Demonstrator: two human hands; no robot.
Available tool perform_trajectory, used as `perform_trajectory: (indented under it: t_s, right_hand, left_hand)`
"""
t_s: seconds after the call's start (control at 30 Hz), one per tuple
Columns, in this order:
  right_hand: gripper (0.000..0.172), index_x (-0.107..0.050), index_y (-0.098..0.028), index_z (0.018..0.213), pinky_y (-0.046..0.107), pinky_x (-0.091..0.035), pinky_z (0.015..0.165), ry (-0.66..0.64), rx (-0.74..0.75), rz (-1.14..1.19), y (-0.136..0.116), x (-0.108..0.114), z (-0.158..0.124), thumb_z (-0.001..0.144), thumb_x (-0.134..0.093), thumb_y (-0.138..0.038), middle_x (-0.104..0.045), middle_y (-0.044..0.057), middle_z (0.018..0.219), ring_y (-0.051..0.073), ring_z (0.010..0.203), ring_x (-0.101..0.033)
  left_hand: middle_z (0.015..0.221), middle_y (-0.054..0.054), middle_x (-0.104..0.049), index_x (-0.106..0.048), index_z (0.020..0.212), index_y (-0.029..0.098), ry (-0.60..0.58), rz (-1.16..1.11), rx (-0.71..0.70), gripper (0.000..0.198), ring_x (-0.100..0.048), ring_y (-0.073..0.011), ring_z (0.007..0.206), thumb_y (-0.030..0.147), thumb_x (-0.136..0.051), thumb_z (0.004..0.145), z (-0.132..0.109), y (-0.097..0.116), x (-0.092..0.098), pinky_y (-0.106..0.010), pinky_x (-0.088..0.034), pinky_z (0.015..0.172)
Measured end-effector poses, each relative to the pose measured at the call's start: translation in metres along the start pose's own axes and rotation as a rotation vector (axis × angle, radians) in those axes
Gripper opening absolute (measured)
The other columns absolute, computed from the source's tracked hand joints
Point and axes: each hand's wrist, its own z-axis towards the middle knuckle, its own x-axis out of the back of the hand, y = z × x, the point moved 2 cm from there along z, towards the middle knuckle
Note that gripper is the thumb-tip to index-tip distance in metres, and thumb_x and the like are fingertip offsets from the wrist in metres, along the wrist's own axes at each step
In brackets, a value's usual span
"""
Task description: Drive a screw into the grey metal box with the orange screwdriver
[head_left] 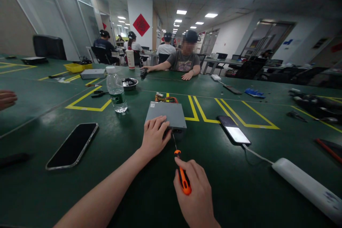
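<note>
Power supply (172, 111), a grey box lying flat on the bench (240, 185), well in from its far edge, a cable bundle (167, 99) on the side facing that edge. My left hand (154, 136) holds it, fingers over the top, thumb at the near face; my right hand (195, 187) is wrapped around the handle of an orange screwdriver (184, 178), its shaft pointing to that face. Step in hand, I judge: working the tip there; whether it is seated, I cannot tell. The next move calls for a braced box and an aligned shaft.
</note>
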Motion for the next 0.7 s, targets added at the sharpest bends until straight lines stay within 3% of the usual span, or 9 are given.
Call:
perform_trajectory:
  t_s: [0.13, 0.23, 0.33, 0.5, 0.7]
  right_hand:
    - [0.021, -0.056, -0.022, 0.103, 0.036, -0.05, 0.071, -0.034, 0.011, 0.012, -0.004, 0.0022, 0.0035, 0.082, -0.05, -0.022, -0.058, 0.004, 0.084, 0.019, 0.079, -0.059]
    - [0.028, -0.051, -0.02, 0.109, 0.035, -0.051, 0.069, -0.007, -0.09, 0.049, -0.0047, 0.0049, 0.0061, 0.084, -0.051, -0.033, -0.06, 0.005, 0.089, 0.02, 0.081, -0.06]
    - [0.027, -0.047, -0.019, 0.111, 0.032, -0.051, 0.067, 0.032, -0.164, 0.079, -0.0021, 0.0049, 0.0053, 0.086, -0.047, -0.028, -0.061, 0.006, 0.091, 0.019, 0.083, -0.06]
    - [0.028, -0.057, -0.021, 0.1, 0.035, -0.049, 0.069, 0.033, 0.011, 0.003, -0.0017, 0.0026, 0.003, 0.077, -0.045, -0.01, -0.057, 0.003, 0.08, 0.018, 0.076, -0.057]
    - [0.031, -0.061, -0.021, 0.092, 0.037, -0.046, 0.069, 0.0, 0.079, -0.055, -0.0046, 0.0016, 0.0043, 0.072, -0.043, -0.005, -0.051, 0.003, 0.076, 0.019, 0.074, -0.053]
  left_hand:
    - [0.119, -0.004, -0.058, -0.054, 0.101, 0.024, 0.004, 0.003, 0.003, 0.018, -0.047, -0.0225, 0.113, 0.03, -0.049, 0.085, -0.0001, -0.0002, -0.0011, -0.041, -0.03, 0.09]
    - [0.118, -0.004, -0.058, -0.055, 0.101, 0.024, 0.009, -0.002, 0.004, 0.018, -0.047, -0.0226, 0.112, 0.03, -0.049, 0.085, -0.0001, 0.0002, -0.0011, -0.041, -0.031, 0.09]
    - [0.118, -0.005, -0.058, -0.055, 0.101, 0.024, 0.005, -0.001, 0.009, 0.018, -0.047, -0.023, 0.112, 0.03, -0.049, 0.085, 0.0, 0.0004, -0.0005, -0.041, -0.031, 0.09]
    - [0.119, -0.005, -0.058, -0.055, 0.101, 0.024, -0.004, -0.002, 0.009, 0.018, -0.047, -0.0233, 0.112, 0.029, -0.05, 0.084, -0.0002, 0.0005, -0.0002, -0.042, -0.031, 0.089]
    - [0.119, -0.005, -0.057, -0.055, 0.101, 0.024, 0.0, 0.007, 0.01, 0.019, -0.047, -0.0236, 0.112, 0.029, -0.05, 0.084, 0.0, 0.0005, -0.0004, -0.041, -0.031, 0.09]
